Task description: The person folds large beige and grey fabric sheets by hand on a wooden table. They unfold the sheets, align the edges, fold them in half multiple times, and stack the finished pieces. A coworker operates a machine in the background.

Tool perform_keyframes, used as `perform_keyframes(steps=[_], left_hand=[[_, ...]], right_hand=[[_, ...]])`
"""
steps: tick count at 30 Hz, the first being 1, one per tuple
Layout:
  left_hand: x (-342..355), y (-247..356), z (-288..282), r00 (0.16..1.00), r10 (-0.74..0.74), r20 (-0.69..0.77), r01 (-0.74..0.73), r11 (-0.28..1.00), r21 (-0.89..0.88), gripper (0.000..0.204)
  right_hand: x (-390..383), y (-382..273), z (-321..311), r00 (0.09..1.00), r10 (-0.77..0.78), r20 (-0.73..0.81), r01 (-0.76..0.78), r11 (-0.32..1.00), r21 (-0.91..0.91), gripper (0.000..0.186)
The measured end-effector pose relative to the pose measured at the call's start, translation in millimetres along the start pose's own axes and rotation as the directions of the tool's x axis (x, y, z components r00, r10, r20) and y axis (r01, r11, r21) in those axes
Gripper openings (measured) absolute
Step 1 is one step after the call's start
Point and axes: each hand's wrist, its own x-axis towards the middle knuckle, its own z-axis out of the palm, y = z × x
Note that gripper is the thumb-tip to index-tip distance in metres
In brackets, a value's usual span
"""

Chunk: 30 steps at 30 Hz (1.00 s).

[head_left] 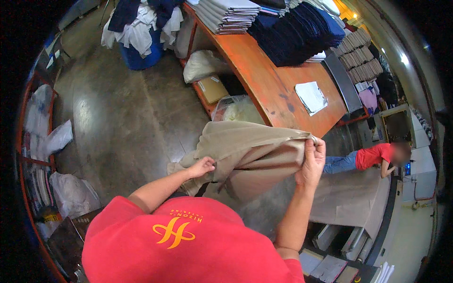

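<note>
A large beige cloth [255, 146] hangs in loose folds in front of me, its top edge slanting up toward the right. My right hand [312, 162] pinches a gathered corner of it between thumb and fingers. At the cloth's left part, my left hand [202, 167] is closed with its fingertips on the fabric, lower than the right one. Folds droop between the two hands, and the cloth's lower part is partly hidden behind my arms and red shirt.
An orange-topped table [278, 89] ahead bears a stack of navy cloths [297, 33], folded white cloths [226, 14] and a clipboard with papers [311, 96]. A blue bin [141, 54] overflows with linens. Right, a person [373, 156] stands beside a grey-covered surface [349, 198]. Shelves [35, 162] line the left.
</note>
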Motion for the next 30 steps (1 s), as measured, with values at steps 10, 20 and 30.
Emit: perform_keyframes(steps=[10, 20, 30], left_hand=[[-2.9, -22.6, -39.0, 0.949, 0.313, 0.021, -0.297, 0.875, 0.382, 0.081], [-22.7, -51.9, -24.6, 0.997, -0.004, -0.081, 0.024, 0.969, 0.246, 0.036], [-23.8, 60.3, -144.9, 0.881, 0.048, -0.471, -0.275, 0.862, -0.426, 0.025]], right_hand=[[4.6, -62.0, -6.5, 0.991, -0.125, -0.044, 0.125, 0.992, 0.000, 0.007], [45.9, -108.3, -59.3, 0.937, -0.260, -0.232, 0.241, 0.964, -0.109, 0.017], [-28.0, 82.0, -269.2, 0.820, 0.115, -0.561, -0.418, 0.790, -0.449, 0.012]])
